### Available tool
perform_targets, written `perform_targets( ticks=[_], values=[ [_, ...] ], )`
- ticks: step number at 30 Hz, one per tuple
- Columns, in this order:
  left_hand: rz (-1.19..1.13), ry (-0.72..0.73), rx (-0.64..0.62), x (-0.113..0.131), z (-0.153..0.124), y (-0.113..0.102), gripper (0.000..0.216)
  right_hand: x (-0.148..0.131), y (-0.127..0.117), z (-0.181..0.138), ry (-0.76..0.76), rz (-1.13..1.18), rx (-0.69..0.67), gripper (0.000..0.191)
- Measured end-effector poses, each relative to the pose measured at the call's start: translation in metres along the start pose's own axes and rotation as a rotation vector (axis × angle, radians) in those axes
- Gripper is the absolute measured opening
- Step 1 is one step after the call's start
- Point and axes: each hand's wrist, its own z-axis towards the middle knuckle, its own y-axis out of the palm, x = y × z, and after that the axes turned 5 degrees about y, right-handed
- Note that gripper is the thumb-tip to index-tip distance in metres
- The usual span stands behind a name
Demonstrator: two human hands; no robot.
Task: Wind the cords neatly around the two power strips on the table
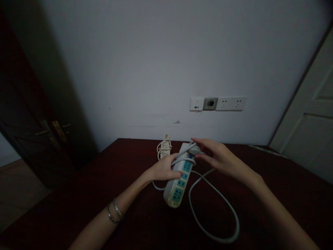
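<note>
A white power strip [181, 183] with teal sockets is tilted up above the dark red table. My left hand [166, 168] is closed around its middle, the thumb lying over the sockets. Near the strip's far end, my right hand [214, 154] pinches a grey-white plug [194, 149]. Whether the plug sits in a socket I cannot tell. The strip's cord [191, 160] wraps round its upper part, and a long loop of it hangs down to the right over the table. Bracelets circle my left wrist.
Behind my left hand, a second power strip [165, 147] lies wrapped in its own cord on the table [104, 187]. Wall sockets [230, 103] and switch plates are set in the wall behind. Doors stand at the left [28, 114] and right [312, 128].
</note>
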Motion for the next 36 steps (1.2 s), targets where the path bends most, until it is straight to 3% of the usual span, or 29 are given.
perform_targets(
  ticks=[6,11,18,27,32,36],
  values=[
    [0.351,0.059,0.088,0.006,-0.004,0.003,0.048,-0.008,-0.002,-0.004,-0.004,-0.144,0.001,0.042],
    [0.526,0.007,0.136,0.008,-0.004,-0.001,0.048,-0.017,0.003,-0.003,0.026,-0.327,0.072,0.041],
    [0.254,0.072,0.007,0.007,-0.004,-0.011,0.051,-0.016,0.006,0.000,0.005,-0.394,0.110,0.040],
    [0.095,0.072,0.072,-0.018,0.006,-0.006,0.046,-0.010,0.005,0.001,-0.099,-0.174,0.149,0.038],
    [-0.387,-0.044,0.037,-0.032,0.008,0.005,0.041,-0.008,0.005,0.003,-0.088,-0.006,0.163,0.033],
    [-0.486,-0.072,0.049,-0.027,0.006,0.013,0.042,-0.012,0.004,0.004,0.005,0.044,0.165,0.035]
  ],
)
